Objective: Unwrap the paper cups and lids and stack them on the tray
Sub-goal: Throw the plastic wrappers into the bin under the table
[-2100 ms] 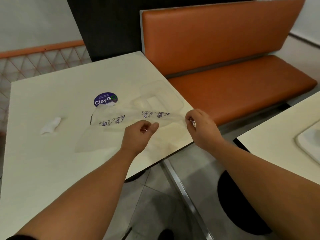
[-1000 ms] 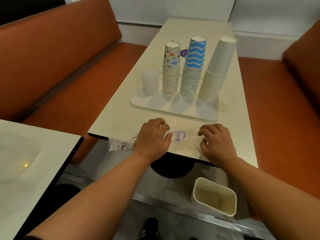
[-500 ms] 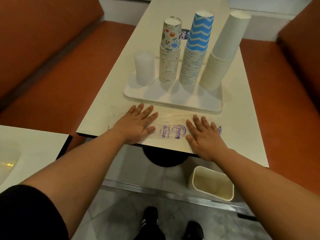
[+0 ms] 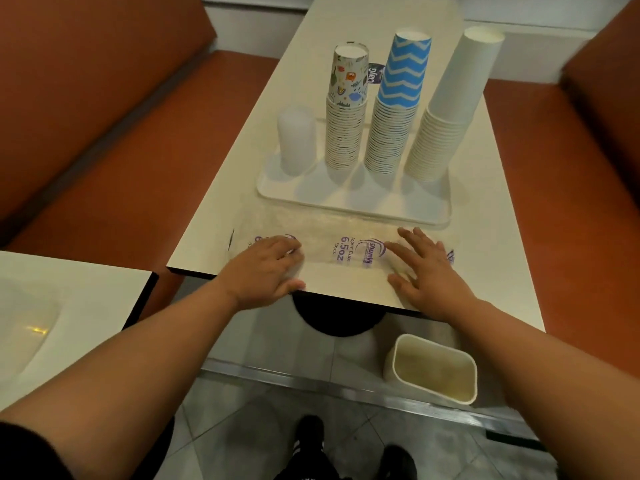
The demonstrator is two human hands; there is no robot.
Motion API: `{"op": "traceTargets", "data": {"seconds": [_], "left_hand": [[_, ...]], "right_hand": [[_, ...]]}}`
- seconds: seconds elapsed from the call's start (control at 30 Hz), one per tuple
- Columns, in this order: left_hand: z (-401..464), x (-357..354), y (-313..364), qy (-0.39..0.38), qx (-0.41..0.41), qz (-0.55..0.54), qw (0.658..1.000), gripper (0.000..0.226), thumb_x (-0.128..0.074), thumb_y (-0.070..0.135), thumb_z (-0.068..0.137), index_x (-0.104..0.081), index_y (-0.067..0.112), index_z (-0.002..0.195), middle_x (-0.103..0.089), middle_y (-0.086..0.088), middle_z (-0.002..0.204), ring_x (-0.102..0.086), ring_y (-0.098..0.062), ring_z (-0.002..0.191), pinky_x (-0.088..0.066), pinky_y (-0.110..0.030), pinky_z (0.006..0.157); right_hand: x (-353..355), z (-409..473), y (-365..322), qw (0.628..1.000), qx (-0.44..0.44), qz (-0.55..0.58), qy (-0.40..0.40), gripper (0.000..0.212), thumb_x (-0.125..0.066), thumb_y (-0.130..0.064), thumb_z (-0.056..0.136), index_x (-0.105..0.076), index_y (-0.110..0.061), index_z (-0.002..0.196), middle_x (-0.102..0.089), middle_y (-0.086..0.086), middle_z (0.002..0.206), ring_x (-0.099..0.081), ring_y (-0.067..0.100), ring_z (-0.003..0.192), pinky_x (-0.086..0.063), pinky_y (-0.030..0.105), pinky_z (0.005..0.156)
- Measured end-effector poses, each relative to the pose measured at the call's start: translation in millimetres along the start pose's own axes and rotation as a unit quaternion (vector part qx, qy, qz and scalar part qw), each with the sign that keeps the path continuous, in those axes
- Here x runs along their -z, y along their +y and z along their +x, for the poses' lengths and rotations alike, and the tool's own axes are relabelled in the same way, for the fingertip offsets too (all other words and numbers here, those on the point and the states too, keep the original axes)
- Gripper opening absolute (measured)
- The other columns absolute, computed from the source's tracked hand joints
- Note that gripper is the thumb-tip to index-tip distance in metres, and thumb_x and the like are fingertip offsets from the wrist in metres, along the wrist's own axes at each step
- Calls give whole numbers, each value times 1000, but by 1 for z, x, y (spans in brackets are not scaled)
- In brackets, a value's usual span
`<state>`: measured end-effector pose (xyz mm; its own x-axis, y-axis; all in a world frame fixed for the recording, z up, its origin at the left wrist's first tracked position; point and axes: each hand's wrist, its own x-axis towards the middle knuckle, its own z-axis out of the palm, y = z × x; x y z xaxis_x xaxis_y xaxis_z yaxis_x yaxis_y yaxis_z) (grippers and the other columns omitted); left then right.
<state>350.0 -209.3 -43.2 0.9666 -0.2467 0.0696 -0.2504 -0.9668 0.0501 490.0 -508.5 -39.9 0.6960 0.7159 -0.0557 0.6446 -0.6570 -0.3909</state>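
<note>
Wrapper (image 4: pixel 341 252): empty clear cup bag, flat along the desk's (image 4: pixel 221 216) near edge; long side runs left to right, between tray (image 4: pixel 353 202) and hands
Left hand (image 4: pixel 266 271): fingers flat, pressing its left end
Right hand (image 4: pixel 427 268): fingers spread, pressing its right end
Tray: just behind; cup stacks (image 4: pixel 393 112) upright
Bin (image 4: pixel 433 372): on floor under the right hand

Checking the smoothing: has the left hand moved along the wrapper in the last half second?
Yes: the left hand slid leftward along the wrapper, away from the 6.5oz print.
</note>
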Motion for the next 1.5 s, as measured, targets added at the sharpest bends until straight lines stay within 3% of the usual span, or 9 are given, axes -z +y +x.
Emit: {"op": "traceTargets", "data": {"seconds": [0.1,0.23,0.4,0.67,0.83,1.13,1.33,1.4,1.5], "left_hand": [[-2,-2,-8,56,16,-45,997,26,-49,21,93,-68,4,101,-61,-11,108,-58,-28,97,-53,-38,86],[5,-5,-20,82,12,-27,996,16,-60,1,80,-69,1,92,-65,-13,93,-61,-31,85,-57,-37,76],[9,-1,-20,73,36,-71,994,33,-51,38,91,-64,7,95,-62,-7,96,-52,-23,88,-43,-29,82],[24,8,-26,22,101,-44,994,20,-45,19,99,-62,12,94,-64,-10,81,-52,-27,70,-43,-35,62],[47,16,-28,-92,180,-17,979,27,-33,38,105,-53,21,114,-68,-9,92,-50,-25,71,-37,-33,61],[42,18,-52,-104,167,20,980,56,-46,77,81,-46,21,74,-50,5,60,-44,-15,57,-25,-32,52],[19,37,-89,-160,197,17,967,34,-44,57,95,-57,27,103,-62,4,82,-49,-16,74,-34,-30,68],[13,41,-92,-126,275,-34,953,30,-41,50,100,-56,27,111,-65,6,81,-49,-14,65,-40,-30,61],[20,40,-76,130,273,-64,951,43,-32,45,102,-63,15,105,-66,-2,81,-57,-27,72,-39,-39,77]], "right_hand": [[-1,-7,17,995,13,27,92,27,-70,-13,88,-70,-9,114,-57,15,124,-50,40,121,-40,41,101],[-3,-2,22,990,31,-5,137,8,-69,-1,87,-71,-3,95,-64,13,96,-58,40,93,-42,34,84],[0,-1,23,991,0,18,135,11,-64,-1,90,-70,-3,99,-67,11,97,-56,36,99,-36,29,87],[8,5,21,991,-72,26,114,21,-51,-4,97,-69,-5,109,-69,12,104,-51,32,107,-32,26,84],[4,15,18,978,-179,39,99,25,-39,-23,103,-60,-12,107,-53,15,96,-45,29,98,-36,33,78],[-3,27,16,958,-203,-160,127,28,-28,-25,106,-54,-14,108,-60,11,73,-54,32,73,-30,42,81],[1,23,25,958,-197,-162,129,29,-27,-25,106,-53,-13,110,-56,11,73,-52,33,75,-31,43,83],[4,22,28,958,-201,-169,118,29,-25,-27,107,-51,-14,112,-54,8,74,-52,31,76,-32,43,84],[4,22,29,957,-197,-176,121,30,-27,-27,106,-52,-13,112,-50,8,73,-51,32,75,-31,43,83]]}}
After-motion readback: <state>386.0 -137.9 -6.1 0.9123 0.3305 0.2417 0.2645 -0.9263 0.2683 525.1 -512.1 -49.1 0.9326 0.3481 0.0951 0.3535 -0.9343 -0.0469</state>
